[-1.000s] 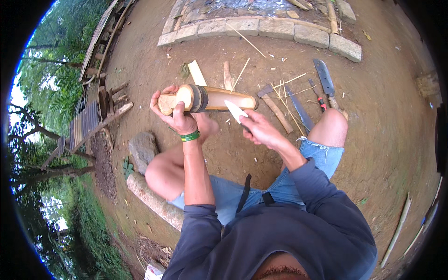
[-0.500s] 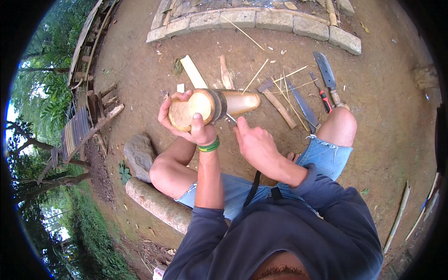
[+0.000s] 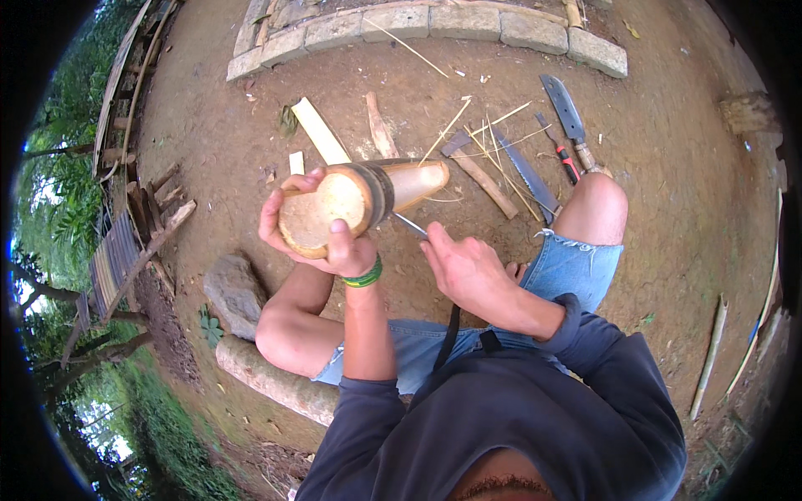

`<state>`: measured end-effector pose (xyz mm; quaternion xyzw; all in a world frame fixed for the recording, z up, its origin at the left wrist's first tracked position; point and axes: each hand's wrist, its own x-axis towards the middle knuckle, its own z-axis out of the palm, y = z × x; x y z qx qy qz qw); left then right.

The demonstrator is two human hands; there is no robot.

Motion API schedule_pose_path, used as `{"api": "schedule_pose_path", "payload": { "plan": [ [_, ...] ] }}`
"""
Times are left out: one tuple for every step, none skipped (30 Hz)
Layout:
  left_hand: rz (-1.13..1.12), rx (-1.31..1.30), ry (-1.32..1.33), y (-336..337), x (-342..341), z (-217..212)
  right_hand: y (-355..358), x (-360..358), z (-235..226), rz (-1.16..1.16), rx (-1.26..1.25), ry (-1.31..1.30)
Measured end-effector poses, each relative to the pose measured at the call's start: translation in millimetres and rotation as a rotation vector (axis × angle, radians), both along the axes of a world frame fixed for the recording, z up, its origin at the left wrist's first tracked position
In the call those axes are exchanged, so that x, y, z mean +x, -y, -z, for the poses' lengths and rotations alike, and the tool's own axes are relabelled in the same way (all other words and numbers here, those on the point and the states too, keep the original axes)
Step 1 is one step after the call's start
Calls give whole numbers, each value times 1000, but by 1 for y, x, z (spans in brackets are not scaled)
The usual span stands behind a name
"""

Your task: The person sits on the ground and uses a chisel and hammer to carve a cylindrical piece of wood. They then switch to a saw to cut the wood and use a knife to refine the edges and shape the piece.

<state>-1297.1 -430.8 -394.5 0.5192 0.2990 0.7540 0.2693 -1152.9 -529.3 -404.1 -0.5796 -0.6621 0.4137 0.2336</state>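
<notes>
My left hand (image 3: 341, 250) is closed round a thick bamboo piece (image 3: 381, 190), its pale round end turned up toward me and the thumb on the rim. A dark band circles the piece, and beyond it a long open tongue of pale inner wood (image 3: 419, 180) points away to the right. In my right hand (image 3: 474, 274) is a knife (image 3: 409, 224), its handle hidden in the fist. The narrow blade reaches up and left to the underside of the bamboo by the dark band; whether it touches cannot be made out.
On the dirt ahead lie a split bamboo strip (image 3: 321, 132), a wooden stick (image 3: 380, 127), a hatchet (image 3: 479, 174), a saw (image 3: 526, 174), a red-handled tool (image 3: 561, 154) and a machete (image 3: 568, 117). Thin slivers cross the saw. Stone blocks (image 3: 393, 23) edge the far side; a rock (image 3: 234, 292) and log (image 3: 271, 386) sit left.
The view has shifted, so the surroundings sit farther left and higher. My hands are farther apart, and more of the knife blade shows between the right fist and the bamboo.
</notes>
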Motion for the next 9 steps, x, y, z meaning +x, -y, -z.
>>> {"api": "schedule_pose_path", "payload": {
  "plan": [
    [21, 0, 50, -2, -4, -1, -2, -4, 2, -14, 5, 22],
    [18, -6, 51, -3, -12, 3, -2, -6, 3, -14, 4, 28],
    [20, 3, 62, -3, -17, 3, -2, -11, 3, -17, 9, 27],
    [22, 12, 73, -3, -22, 2, -3, -16, 4, -20, 13, 25],
    [23, 20, 83, -3, -28, 1, -4, -20, 5, -32, 8, 25],
    [17, 18, 77, -2, -34, 1, -6, -23, 5, -44, 3, 27],
    [10, 15, 71, 0, -40, 1, -6, -27, 5, -55, -2, 29],
    [4, 13, 65, 2, -46, 2, -6, -29, 6, -69, -4, 50],
    [-1, 17, 63, 4, -50, 0, -5, -31, 8, -80, -7, 73]
  ]
}}
